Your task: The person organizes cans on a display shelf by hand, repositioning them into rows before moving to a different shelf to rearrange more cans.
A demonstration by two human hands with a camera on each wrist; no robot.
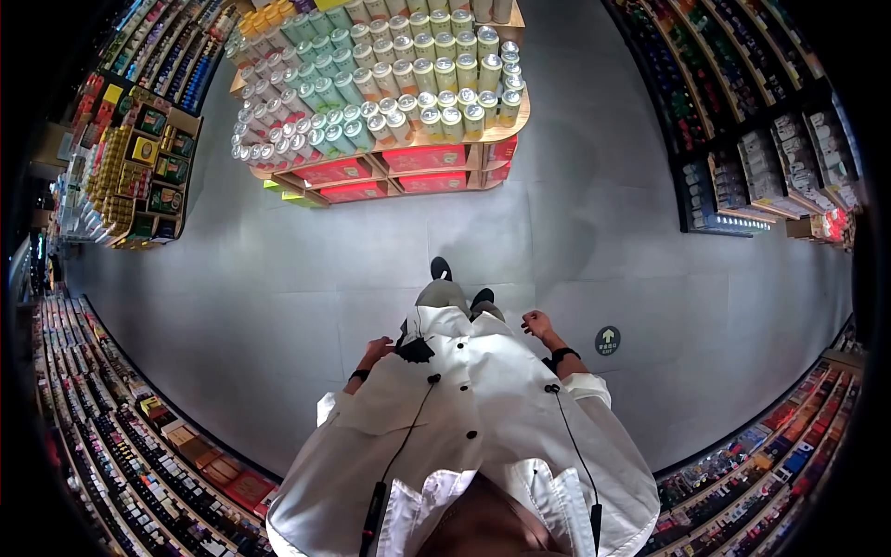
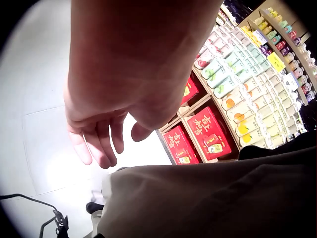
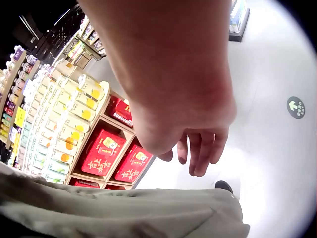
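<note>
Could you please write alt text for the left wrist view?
A left hand hangs empty, fingers loose, against a pale floor. Beside it, a wooden stand, tilted in view, holds rows of cans and red boxes; pale clothing fills the lower right.

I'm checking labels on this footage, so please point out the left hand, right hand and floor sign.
Left hand (image 2: 110,117): left wrist view, near the finger bases.
Right hand (image 3: 190,125): right wrist view, near the finger bases.
Floor sign (image 1: 607,341): head view, on its arrow.
</note>
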